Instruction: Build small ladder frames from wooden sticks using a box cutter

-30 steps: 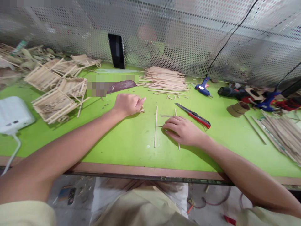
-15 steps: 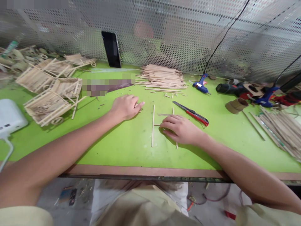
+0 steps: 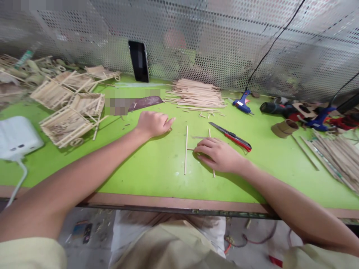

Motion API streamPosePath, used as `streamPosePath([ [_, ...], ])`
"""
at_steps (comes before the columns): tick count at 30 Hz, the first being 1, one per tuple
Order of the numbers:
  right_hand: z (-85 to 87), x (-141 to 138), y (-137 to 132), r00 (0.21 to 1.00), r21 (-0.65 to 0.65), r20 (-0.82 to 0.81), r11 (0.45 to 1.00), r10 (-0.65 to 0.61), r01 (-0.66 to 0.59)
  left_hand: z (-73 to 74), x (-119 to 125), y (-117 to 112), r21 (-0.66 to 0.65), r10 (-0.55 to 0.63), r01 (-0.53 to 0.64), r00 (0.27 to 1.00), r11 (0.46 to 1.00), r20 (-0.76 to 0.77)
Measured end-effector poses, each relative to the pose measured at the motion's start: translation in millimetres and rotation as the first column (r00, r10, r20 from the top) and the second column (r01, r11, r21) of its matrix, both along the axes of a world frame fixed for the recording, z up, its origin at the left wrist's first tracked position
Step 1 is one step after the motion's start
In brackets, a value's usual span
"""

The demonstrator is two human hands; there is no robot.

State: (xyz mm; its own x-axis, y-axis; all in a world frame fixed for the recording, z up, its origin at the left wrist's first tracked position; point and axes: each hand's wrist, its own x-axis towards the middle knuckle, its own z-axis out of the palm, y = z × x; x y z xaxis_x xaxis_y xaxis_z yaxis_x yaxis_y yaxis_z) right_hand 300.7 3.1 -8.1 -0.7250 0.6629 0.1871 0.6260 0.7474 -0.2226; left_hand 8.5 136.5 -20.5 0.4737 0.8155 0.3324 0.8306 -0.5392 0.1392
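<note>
My left hand (image 3: 153,124) rests on the green tabletop with fingers curled and thumb sticking out; a bit of pale wood shows beneath it, apparently small stick pieces. To its right lies a long thin wooden stick (image 3: 186,151), roughly upright in view. A short stick (image 3: 190,149) runs from it to the fingertips of my right hand (image 3: 218,154), which are closed on its other end. Under that hand passes a second long stick (image 3: 214,174), its middle hidden. Just beyond the right hand is a red and black utility knife (image 3: 232,137), blade out.
Behind are a pile of thin sticks (image 3: 198,93), a propped phone (image 3: 139,61) and a blue glue gun (image 3: 242,103). Small wooden carts (image 3: 67,125) and a white box (image 3: 19,136) stand left. A bamboo ring (image 3: 284,129) and flat strips (image 3: 336,157) lie right.
My left hand has closed more over the small pieces, which show less now. The whole view has shifted slightly; my right hand and the sticks keep their arrangement.
</note>
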Motion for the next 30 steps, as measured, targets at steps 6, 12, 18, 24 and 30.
streamPosePath([
  [6, -0.5, 0.5, 0.7, 1.000, -0.010, -0.013, 1.000, 0.006, -0.006, -0.3, 1.4, -4.3, 0.016, -0.037, 0.037, 0.999, 0.999, -0.012],
  [12, -1.4, 0.6, 0.4, 1.000, -0.006, -0.017, 1.000, 0.010, -0.010, -0.8, 0.7, -2.9, 0.048, -0.045, 0.048, 0.998, 0.998, -0.054],
  [18, -0.5, 0.5, 0.0, 1.000, -0.018, -0.017, 1.000, -0.001, 0.000, -1.3, 2.8, 0.6, 0.094, -0.058, 0.070, 0.991, 0.993, -0.124],
  [24, -0.7, 0.0, 0.3, 1.000, -0.002, -0.001, 1.000, 0.007, -0.007, -1.2, 2.5, 1.0, 0.119, -0.068, 0.083, 0.990, 0.989, -0.127],
  [30, -0.5, 0.9, 0.1, 1.000, -0.019, 0.010, 1.000, -0.002, 0.002, 1.2, -0.8, -1.0, 0.143, -0.090, 0.104, 0.991, 0.984, -0.102],
])
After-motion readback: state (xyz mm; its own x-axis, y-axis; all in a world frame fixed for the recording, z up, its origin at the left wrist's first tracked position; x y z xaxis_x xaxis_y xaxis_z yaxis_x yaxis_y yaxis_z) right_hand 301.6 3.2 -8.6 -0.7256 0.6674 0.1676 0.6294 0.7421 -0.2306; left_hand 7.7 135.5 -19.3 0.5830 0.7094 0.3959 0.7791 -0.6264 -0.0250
